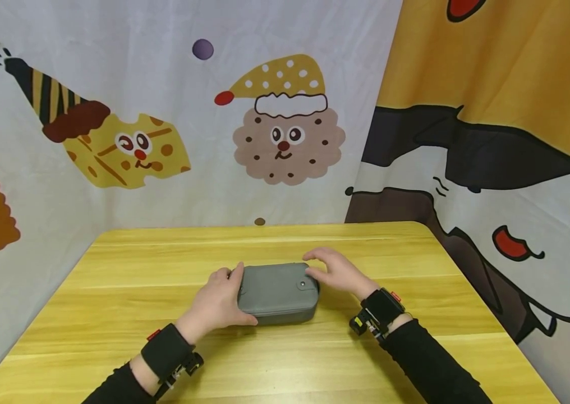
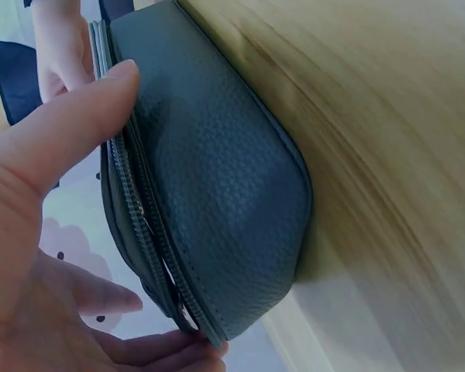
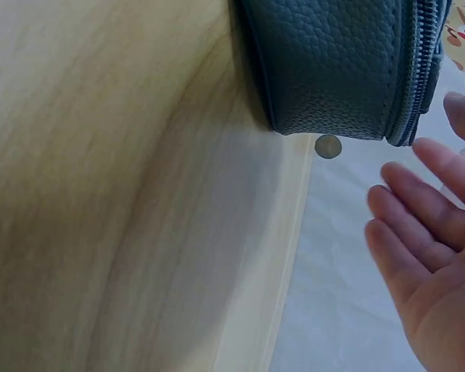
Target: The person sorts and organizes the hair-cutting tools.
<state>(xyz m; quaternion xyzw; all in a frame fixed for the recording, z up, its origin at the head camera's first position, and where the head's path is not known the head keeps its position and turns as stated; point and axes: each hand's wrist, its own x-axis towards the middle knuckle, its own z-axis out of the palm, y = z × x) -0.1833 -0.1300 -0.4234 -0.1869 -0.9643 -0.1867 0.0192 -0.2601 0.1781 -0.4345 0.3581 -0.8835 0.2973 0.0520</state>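
My left hand (image 1: 219, 300) pinches the gray case (image 1: 275, 289); my right hand (image 1: 339, 272), spread beside it, leaves one-sided tugs liable to skid it.

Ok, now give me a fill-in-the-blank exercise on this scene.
The person's ____ grip holds the case on the table.
In the head view, the case's color is ____.
In the left wrist view, a toothed ____ runs along its edge.
The cookie printed on the curtain wears a hat with ____ dots.

Missing words: left; gray; zipper; white.
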